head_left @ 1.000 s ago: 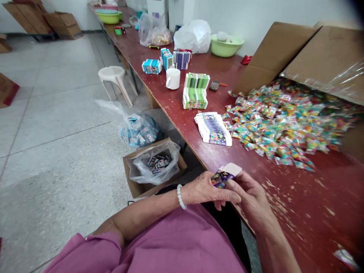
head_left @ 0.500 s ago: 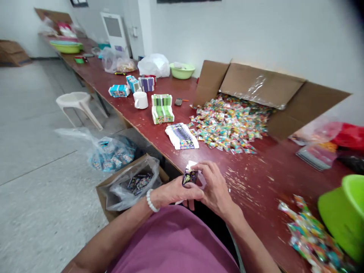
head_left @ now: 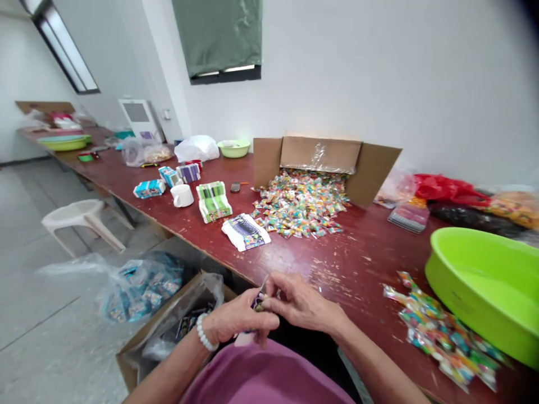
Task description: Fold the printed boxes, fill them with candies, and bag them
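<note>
My left hand, with a pale bead bracelet at the wrist, is closed round a small dark printed carton, low over the table's front edge. The fingers of my right hand pinch the upper end of the same carton. Much of the carton is hidden by my fingers, and a pale flap shows below my left hand. Just beyond my hands lies a stack of flat purple-and-white cartons. A heap of wrapped candies spills from a cardboard box behind it.
A green basin stands at right beside several wrapped candy strips. Green cartons and a white mug are further left. Below the edge sit a lined box and a bag of blue packets. A white stool stands left.
The view has swung up and to the right, showing more of the basin. My right fingers have drawn in to pinch the carton's top; my left hand still holds it.
</note>
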A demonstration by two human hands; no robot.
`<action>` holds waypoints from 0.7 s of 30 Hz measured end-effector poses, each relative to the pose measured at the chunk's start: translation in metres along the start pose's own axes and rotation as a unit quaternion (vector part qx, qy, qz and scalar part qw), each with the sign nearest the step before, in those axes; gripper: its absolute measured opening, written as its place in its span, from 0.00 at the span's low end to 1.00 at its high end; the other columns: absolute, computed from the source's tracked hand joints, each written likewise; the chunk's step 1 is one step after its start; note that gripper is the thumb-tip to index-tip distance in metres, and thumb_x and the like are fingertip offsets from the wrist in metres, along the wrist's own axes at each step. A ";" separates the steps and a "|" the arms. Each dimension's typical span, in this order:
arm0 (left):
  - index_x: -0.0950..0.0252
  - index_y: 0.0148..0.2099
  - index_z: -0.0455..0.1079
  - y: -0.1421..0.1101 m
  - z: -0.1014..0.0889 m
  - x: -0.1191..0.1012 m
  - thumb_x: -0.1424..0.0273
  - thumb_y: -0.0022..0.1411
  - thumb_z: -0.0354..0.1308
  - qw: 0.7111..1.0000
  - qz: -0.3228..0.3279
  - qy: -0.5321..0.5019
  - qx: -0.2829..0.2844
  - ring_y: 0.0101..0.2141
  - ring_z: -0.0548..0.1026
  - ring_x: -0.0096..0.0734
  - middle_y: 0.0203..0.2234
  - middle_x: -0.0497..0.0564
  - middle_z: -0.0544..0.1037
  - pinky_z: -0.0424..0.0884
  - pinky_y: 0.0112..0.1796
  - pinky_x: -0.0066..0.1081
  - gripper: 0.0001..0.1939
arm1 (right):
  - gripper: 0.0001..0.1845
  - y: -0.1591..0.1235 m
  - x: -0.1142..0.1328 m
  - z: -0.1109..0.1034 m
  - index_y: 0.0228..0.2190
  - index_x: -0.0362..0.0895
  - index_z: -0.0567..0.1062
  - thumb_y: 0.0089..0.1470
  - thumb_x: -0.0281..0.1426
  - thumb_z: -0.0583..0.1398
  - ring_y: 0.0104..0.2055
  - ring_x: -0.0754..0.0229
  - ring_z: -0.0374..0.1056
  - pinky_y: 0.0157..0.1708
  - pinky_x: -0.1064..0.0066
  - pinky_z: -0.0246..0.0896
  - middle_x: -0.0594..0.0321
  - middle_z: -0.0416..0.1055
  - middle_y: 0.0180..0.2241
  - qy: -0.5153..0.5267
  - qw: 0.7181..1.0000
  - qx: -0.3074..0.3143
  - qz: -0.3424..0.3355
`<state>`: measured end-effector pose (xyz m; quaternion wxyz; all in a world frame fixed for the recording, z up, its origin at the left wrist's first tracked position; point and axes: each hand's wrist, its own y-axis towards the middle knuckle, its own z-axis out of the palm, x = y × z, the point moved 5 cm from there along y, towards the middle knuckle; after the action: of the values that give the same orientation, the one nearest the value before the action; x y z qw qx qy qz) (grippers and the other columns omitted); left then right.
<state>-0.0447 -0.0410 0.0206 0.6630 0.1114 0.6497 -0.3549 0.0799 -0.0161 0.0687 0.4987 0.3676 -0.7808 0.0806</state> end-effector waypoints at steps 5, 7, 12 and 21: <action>0.65 0.28 0.67 0.006 -0.003 -0.021 0.64 0.51 0.67 0.989 0.029 0.057 -0.136 0.15 0.71 0.27 0.16 0.45 0.71 0.64 0.19 0.25 0.14 | 0.04 0.002 0.000 -0.009 0.31 0.45 0.71 0.53 0.29 0.63 0.27 0.65 0.64 0.29 0.74 0.60 0.67 0.71 0.29 0.049 0.991 -0.125 0.007; 0.67 0.29 0.69 0.010 -0.003 -0.030 0.61 0.52 0.67 0.982 0.045 0.043 -0.178 0.16 0.72 0.29 0.18 0.47 0.73 0.66 0.19 0.26 0.15 | 0.08 0.001 -0.002 -0.017 0.35 0.45 0.73 0.50 0.28 0.65 0.27 0.64 0.64 0.29 0.73 0.60 0.65 0.71 0.31 0.023 0.970 -0.240 0.015; 0.69 0.37 0.72 0.019 -0.001 -0.042 0.59 0.53 0.68 0.982 0.083 0.022 -0.170 0.26 0.77 0.32 0.27 0.51 0.78 0.72 0.28 0.28 0.18 | 0.14 0.001 -0.024 -0.025 0.23 0.44 0.72 0.55 0.39 0.62 0.22 0.64 0.63 0.23 0.73 0.56 0.67 0.68 0.21 0.114 0.950 -0.281 0.078; 0.59 0.64 0.55 0.022 -0.016 -0.040 0.65 0.56 0.68 0.934 0.223 -0.056 -0.273 0.40 0.80 0.38 0.44 0.55 0.81 0.77 0.41 0.36 0.38 | 0.21 0.006 -0.035 -0.031 0.44 0.46 0.70 0.49 0.37 0.66 0.32 0.61 0.71 0.34 0.70 0.65 0.67 0.75 0.29 0.259 0.905 -0.329 0.075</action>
<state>-0.0395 -0.0022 0.0494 0.7655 0.0477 0.6415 -0.0124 0.1062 0.0202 0.0561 0.7684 0.0888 -0.6317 -0.0516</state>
